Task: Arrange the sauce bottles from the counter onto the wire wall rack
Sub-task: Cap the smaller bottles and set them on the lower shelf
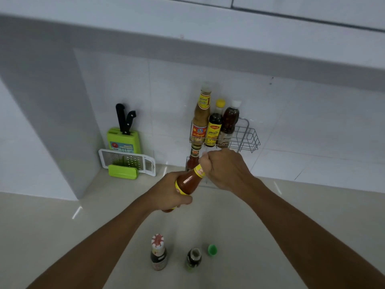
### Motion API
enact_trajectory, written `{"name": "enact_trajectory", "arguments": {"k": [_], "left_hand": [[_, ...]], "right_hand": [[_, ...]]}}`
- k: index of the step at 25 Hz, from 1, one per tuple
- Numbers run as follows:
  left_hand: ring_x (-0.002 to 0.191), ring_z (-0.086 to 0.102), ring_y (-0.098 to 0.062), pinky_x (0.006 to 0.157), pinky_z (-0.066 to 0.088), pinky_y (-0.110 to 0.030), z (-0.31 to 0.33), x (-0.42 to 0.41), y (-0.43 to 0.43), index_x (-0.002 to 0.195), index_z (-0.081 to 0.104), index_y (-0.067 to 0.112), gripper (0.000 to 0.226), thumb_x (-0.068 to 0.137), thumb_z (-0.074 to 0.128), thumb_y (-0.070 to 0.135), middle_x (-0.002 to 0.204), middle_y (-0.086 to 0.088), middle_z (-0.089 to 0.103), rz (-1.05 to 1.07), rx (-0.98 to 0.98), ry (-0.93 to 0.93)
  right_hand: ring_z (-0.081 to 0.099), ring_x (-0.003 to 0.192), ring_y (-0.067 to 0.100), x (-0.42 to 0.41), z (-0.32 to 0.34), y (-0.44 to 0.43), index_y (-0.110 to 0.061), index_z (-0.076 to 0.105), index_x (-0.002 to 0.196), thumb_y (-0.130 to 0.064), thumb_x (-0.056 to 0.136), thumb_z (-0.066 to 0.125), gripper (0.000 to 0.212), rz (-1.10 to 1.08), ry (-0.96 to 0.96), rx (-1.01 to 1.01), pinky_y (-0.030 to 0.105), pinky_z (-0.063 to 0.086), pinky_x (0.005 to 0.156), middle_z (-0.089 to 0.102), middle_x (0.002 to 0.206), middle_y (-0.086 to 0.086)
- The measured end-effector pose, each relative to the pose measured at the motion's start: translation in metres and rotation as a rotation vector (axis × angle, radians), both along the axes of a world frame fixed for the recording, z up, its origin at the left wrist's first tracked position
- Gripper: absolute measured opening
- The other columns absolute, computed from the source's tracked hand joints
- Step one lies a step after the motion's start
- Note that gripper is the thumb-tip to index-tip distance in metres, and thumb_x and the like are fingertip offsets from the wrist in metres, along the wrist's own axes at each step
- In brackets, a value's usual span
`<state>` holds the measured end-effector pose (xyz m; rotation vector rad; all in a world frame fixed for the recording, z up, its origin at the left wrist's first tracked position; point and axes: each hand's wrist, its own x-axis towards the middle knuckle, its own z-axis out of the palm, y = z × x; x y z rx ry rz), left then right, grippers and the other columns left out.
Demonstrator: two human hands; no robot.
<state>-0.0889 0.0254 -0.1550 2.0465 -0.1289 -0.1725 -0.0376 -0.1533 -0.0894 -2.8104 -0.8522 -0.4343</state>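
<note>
Under right hand, red bottle cap hidden.

Seven bottles are counted in all. Three are seen standing in the upper basket of the wire rack: a tall bottle, a yellow-capped bottle and a white-capped bottle. One red bottle is seen in the tier below. One red sauce bottle is held above the counter. Two bottles are counted near the counter's front edge: a sealed bottle and an open bottle. One loose green cap is seen. Two knives, one knife block and one grater are counted at the back left.
</note>
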Motion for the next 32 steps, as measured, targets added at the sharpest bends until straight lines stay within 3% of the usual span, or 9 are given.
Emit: {"name": "enact_trajectory", "arguments": {"k": [2,4,8,10,13,18,23,27,32], "left_hand": [[0.072,0.065,-0.023,0.067,0.056,-0.033,-0.001,0.003,-0.004,0.101,0.058,0.034,0.046,0.058,0.075,0.035,0.08,0.004,0.07,0.188,0.406,-0.181],[0.079,0.068,-0.022,0.07,0.056,-0.032,-0.002,0.004,-0.01,0.108,0.056,0.035,0.053,0.058,0.073,0.042,0.088,0.005,0.072,0.271,0.536,-0.247],[0.056,0.064,-0.022,0.059,0.055,-0.036,0.009,0.009,-0.001,0.093,0.064,0.025,0.037,0.062,0.079,0.01,0.072,-0.004,0.066,-0.06,-0.102,0.088],[0.054,0.063,-0.026,0.059,0.054,-0.037,0.011,0.012,-0.001,0.09,0.063,0.015,0.032,0.063,0.078,0.004,0.071,-0.012,0.063,-0.168,-0.13,0.151],[0.055,0.064,-0.019,0.057,0.055,-0.033,0.003,0.016,-0.016,0.095,0.062,0.02,0.038,0.061,0.079,0.017,0.073,-0.003,0.065,-0.041,0.01,0.09],[0.088,0.07,-0.021,0.073,0.052,-0.028,-0.006,0.019,-0.034,0.123,0.051,0.038,0.061,0.065,0.07,0.044,0.101,0.006,0.074,0.263,0.583,-0.384],[0.093,0.068,-0.013,0.081,0.06,-0.038,-0.011,0.035,-0.034,0.115,0.05,0.042,0.062,0.062,0.081,0.035,0.106,0.008,0.07,0.136,0.068,-0.155],[0.1,0.067,-0.012,0.082,0.061,-0.038,-0.023,0.053,-0.035,0.123,0.039,0.036,0.074,0.064,0.084,0.035,0.115,0.008,0.064,0.051,0.044,-0.121],[0.116,0.049,-0.009,0.085,0.041,-0.009,-0.045,0.083,-0.015,0.142,0.033,0.021,0.092,0.069,0.087,0.024,0.134,0.001,0.047,0.034,0.032,0.012]], "right_hand": [[0.055,0.077,0.027,0.002,-0.005,0.003,-0.012,0.053,0.085,-0.032,0.101,0.03,0.035,-0.174,0.097,-0.062,0.03,0.033,0.061,0.051,0.077,0.005],[0.055,0.08,0.026,0.004,-0.001,0.002,-0.01,0.057,0.097,-0.032,0.103,0.032,0.033,-0.193,0.132,-0.103,0.031,0.036,0.062,0.051,0.081,0.005],[0.046,0.057,0.015,0.012,0.015,-0.013,-0.02,0.048,0.076,-0.047,0.098,0.035,0.037,0.154,0.048,0.084,0.026,0.033,0.053,0.046,0.063,-0.006],[0.041,0.052,0.019,0.016,0.013,-0.015,-0.019,0.043,0.068,-0.042,0.09,0.031,0.033,0.244,-0.024,0.089,0.026,0.027,0.052,0.041,0.058,-0.004],[0.045,0.059,0.024,0.023,-0.003,-0.013,-0.017,0.044,0.063,-0.045,0.08,0.015,0.043,0.034,0.019,0.012,0.03,0.03,0.057,0.046,0.061,0.003],[0.046,0.066,0.024,0.026,-0.013,-0.02,-0.024,0.033,0.055,-0.047,0.081,0.013,0.039,-0.195,0.126,0.097,0.03,0.027,0.053,0.044,0.06,0.002],[0.064,0.048,0.018,0.015,-0.013,-0.029,-0.019,0.061,0.088,-0.049,0.086,0.072,0.033,-0.082,0.636,0.688,0.028,0.049,0.042,0.069,0.071,0.001],[0.078,0.071,0.025,0.022,-0.046,-0.037,-0.014,0.07,0.112,-0.035,0.082,0.082,0.038,-0.044,0.732,0.781,0.05,0.065,0.07,0.079,0.093,0.008],[0.069,0.078,-0.014,0.04,-0.069,-0.04,-0.045,0.068,0.094,-0.02,0.08,0.084,0.033,-0.118,0.451,0.726,0.006,0.052,0.068,0.071,0.082,-0.025]]}}
